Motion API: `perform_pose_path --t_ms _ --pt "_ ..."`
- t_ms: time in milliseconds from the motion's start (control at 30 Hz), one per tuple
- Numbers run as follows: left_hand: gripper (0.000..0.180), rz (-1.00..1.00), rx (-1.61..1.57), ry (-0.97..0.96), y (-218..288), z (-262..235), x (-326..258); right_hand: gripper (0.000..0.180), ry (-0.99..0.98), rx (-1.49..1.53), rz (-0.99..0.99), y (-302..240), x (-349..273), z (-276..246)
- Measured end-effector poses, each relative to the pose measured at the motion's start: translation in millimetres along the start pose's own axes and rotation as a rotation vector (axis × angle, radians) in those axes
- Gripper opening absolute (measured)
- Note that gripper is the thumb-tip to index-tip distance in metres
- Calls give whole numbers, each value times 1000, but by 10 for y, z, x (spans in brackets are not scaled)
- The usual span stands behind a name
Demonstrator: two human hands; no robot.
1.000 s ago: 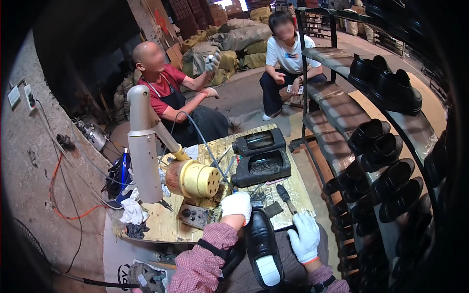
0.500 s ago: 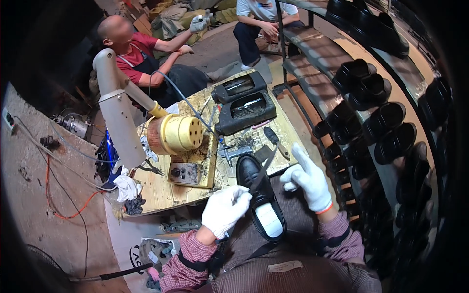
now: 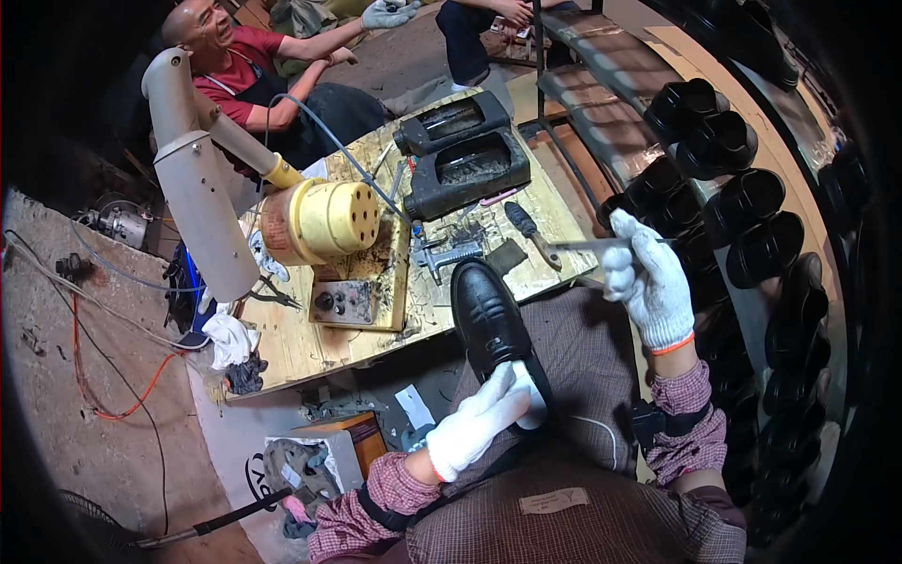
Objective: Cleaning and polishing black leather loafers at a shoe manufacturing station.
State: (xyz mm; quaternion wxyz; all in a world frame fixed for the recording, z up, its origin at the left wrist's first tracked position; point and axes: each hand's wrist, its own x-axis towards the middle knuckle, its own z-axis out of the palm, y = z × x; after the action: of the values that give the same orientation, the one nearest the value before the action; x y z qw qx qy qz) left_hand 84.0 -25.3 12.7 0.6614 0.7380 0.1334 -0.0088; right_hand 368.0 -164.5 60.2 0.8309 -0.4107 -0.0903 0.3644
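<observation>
A black leather shoe (image 3: 489,315) rests on my lap, toe toward the workbench, its white insole (image 3: 534,399) partly showing at the heel end. My left hand (image 3: 481,418), in a white knit glove, grips the shoe at its opening, fingertips reaching in by the insole. To the right of the shoe, my gloved right hand (image 3: 650,287) is raised, pinching a thin, flat metal strip (image 3: 587,245) that points left. Its fingers partly hide the strip, and I cannot make out whether it is a blade. A dark-bristled brush (image 3: 520,220) with a wooden handle lies beyond the strip.
On the wooden workbench (image 3: 282,362) stand a yellow perforated nozzle (image 3: 352,216), a control box (image 3: 343,303) and two cut-open black containers (image 3: 470,174). A rack with black shoes (image 3: 756,207) curves along the right. A co-worker (image 3: 249,70) sits across the bench; another person's legs show beyond.
My left hand has moved from beside the strip down to the shoe's opening. The strip is now in my right hand, lifted to the right. The view has shifted slightly.
</observation>
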Motion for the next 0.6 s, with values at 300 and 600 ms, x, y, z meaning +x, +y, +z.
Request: perform_pose_path --t_ms 300,600 --pt "74 -684 -123 261 334 51 584 38 9 -329 -91 71 332 465" --pt "25 -170 383 33 103 -673 -210 33 -134 -1172 -820 143 2224 935"
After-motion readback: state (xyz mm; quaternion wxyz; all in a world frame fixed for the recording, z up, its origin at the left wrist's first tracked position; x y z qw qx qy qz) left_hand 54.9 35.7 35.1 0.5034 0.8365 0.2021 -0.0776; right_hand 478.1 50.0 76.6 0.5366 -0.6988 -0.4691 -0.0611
